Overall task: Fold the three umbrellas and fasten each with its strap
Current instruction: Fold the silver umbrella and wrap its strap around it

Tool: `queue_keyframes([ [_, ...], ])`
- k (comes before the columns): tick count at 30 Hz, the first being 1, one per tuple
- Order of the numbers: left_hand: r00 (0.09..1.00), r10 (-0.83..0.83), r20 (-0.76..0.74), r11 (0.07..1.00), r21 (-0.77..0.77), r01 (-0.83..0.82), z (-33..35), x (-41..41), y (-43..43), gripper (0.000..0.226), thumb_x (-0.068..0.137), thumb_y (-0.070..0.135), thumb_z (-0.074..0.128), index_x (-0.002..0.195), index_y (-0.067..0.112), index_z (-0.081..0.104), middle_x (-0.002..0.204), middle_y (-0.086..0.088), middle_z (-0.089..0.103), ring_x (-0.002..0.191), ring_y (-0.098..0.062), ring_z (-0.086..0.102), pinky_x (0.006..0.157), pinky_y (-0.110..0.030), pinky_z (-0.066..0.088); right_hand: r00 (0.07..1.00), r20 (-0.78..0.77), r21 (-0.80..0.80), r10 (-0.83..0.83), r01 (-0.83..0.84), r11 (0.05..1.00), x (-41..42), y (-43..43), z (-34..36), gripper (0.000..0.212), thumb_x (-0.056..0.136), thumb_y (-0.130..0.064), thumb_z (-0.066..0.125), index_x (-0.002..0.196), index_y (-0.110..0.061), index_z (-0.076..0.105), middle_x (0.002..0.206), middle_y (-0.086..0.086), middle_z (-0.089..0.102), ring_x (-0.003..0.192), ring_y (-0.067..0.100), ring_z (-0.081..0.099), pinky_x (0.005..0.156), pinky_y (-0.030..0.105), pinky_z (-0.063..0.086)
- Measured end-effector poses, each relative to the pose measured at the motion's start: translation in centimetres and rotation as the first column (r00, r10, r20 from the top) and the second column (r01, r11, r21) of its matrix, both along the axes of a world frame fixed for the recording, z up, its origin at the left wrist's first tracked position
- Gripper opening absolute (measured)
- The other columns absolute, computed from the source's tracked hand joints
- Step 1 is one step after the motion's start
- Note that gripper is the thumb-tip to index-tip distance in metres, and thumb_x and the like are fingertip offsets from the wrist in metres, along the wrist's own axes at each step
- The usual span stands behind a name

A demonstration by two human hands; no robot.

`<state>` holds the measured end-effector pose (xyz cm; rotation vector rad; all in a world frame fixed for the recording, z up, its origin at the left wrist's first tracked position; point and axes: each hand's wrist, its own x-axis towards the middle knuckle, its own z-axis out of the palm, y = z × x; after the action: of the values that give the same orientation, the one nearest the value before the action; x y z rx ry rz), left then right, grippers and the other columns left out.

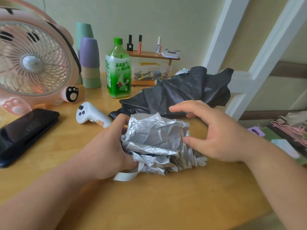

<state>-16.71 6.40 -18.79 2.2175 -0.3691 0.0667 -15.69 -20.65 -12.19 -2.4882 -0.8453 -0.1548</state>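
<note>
Silver umbrella (156, 141) sat crumpled near the middle of the wooden table (149, 205), canopy bunched and creased, not rolled tight. Our left hand (108, 146) gripped its left end, fingers curled into the fabric. Our right hand (216, 135) was at the right end with fingers spread wide and holding nothing; the thumb touched the silver cloth and the other fingers hovered above the far edge. White strap (126, 175) lay loose on the table just below the left hand, not wrapped round the bundle. Black umbrella (179, 93) lay just behind the silver one, far right of centre, canopy loose and unfastened; we couldn't tell whether the two touched. Far left stood a pink fan (33, 62), with a black phone (25, 133) near it on the left edge. White controller (91, 114) lay between the phone and the black umbrella. Stacked cups (89, 62) and a green bottle (118, 70) stood at the far side, right of the fan. Right of the bottle was a small wooden shelf (149, 54) carrying nail polish bottles (158, 45), with a clear box (151, 72) underneath.
</note>
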Motion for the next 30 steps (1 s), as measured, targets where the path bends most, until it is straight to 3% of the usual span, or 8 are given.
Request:
queue_keyframes([
  [6,1.0,-0.003,-0.005,1.0,-0.015,0.003,0.1,0.1,-0.1,0.073,0.064,0.011,0.091,0.109,0.041,0.042,0.097,0.029,0.068,0.068,-0.003,0.07,0.061,-0.021,0.055,0.993,-0.121,-0.044,-0.013,0.008,0.999,0.7,-0.1,-0.2,0.081,0.086,-0.021,0.081,0.143,-0.058,0.038,0.144,-0.038,0.043,0.129,-0.025,0.035,0.104,-0.002,0.027],
  [14,1.0,-0.001,0.015,1.0,0.004,0.001,-0.2,0.3,0.1,0.073,0.063,0.011,0.091,0.108,0.042,0.043,0.096,0.024,0.069,0.068,-0.007,0.07,0.063,-0.029,0.058,0.991,-0.132,0.053,-0.026,0.034,0.998,2.8,0.1,-1.0,0.08,0.083,-0.025,0.084,0.141,-0.057,0.041,0.14,-0.028,0.053,0.135,-0.012,0.043,0.116,0.032,0.04],
  [17,1.0,-0.002,0.028,1.0,0.013,0.002,-0.3,0.3,0.1,0.072,0.064,0.012,0.092,0.108,0.041,0.043,0.096,0.024,0.069,0.07,-0.006,0.07,0.065,-0.028,0.057,0.991,-0.132,0.053,-0.012,0.019,0.998,3.4,0.4,-0.9,0.086,0.081,-0.027,0.085,0.147,-0.055,0.037,0.141,-0.027,0.051,0.136,-0.01,0.042,0.117,0.034,0.039],
  [20,0.999,-0.01,0.052,1.0,0.017,0.009,-0.2,0.2,0.0,0.071,0.064,0.013,0.092,0.108,0.039,0.043,0.095,0.026,0.069,0.073,-0.006,0.07,0.064,-0.025,0.055,0.991,-0.133,-0.007,0.032,-0.033,0.999,3.4,1.9,-1.1,0.105,0.077,-0.034,0.088,0.152,-0.059,0.019,0.147,-0.024,0.042,0.139,-0.009,0.036,0.119,0.029,0.034],
  [23,0.998,-0.021,0.066,1.0,0.009,0.021,-0.1,0.2,-0.1,0.068,0.064,0.016,0.092,0.104,0.037,0.043,0.095,0.026,0.067,0.073,-0.007,0.067,0.061,-0.02,0.051,0.972,0.182,-0.113,0.149,-0.13,0.985,3.1,3.9,-1.4,0.098,0.084,-0.039,0.077,0.159,-0.044,0.014,0.146,-0.011,0.044,0.135,0.01,0.044,0.112,0.04,0.04],
  [26,0.996,-0.038,0.077,0.999,0.009,0.037,-0.1,0.2,0.0,0.063,0.06,0.034,0.09,0.097,0.038,0.039,0.093,0.02,0.065,0.074,-0.008,0.062,0.062,-0.021,0.049,0.781,0.574,-0.166,0.246,-0.183,0.969,3.1,5.5,-1.7,0.083,0.088,-0.012,0.071,0.156,-0.023,0.024,0.126,0.006,0.059,0.111,0.029,0.057,0.09,0.05,0.045],
  [28,0.994,-0.046,0.097,0.998,0.038,0.043,-0.2,0.3,0.3,0.059,0.059,0.044,0.083,0.095,0.034,0.038,0.09,0.014,0.061,0.074,-0.011,0.059,0.062,-0.025,0.048,0.67,0.705,-0.164,0.234,-0.167,0.972,2.8,6.9,-1.9,0.077,0.088,0.004,0.059,0.152,-0.021,0.026,0.115,0.009,0.063,0.099,0.034,0.059,0.083,0.051,0.045],
  [30,0.995,-0.033,0.093,0.998,0.064,0.027,-0.4,0.4,0.5,0.064,0.057,0.049,0.083,0.096,0.029,0.037,0.086,0.01,0.061,0.074,-0.014,0.059,0.063,-0.03,0.05,0.63,0.761,-0.099,0.154,-0.121,0.988,2.6,7.5,-1.6,0.074,0.088,0.008,0.056,0.151,-0.02,0.029,0.105,0.009,0.065,0.092,0.034,0.06,0.08,0.052,0.044],
])
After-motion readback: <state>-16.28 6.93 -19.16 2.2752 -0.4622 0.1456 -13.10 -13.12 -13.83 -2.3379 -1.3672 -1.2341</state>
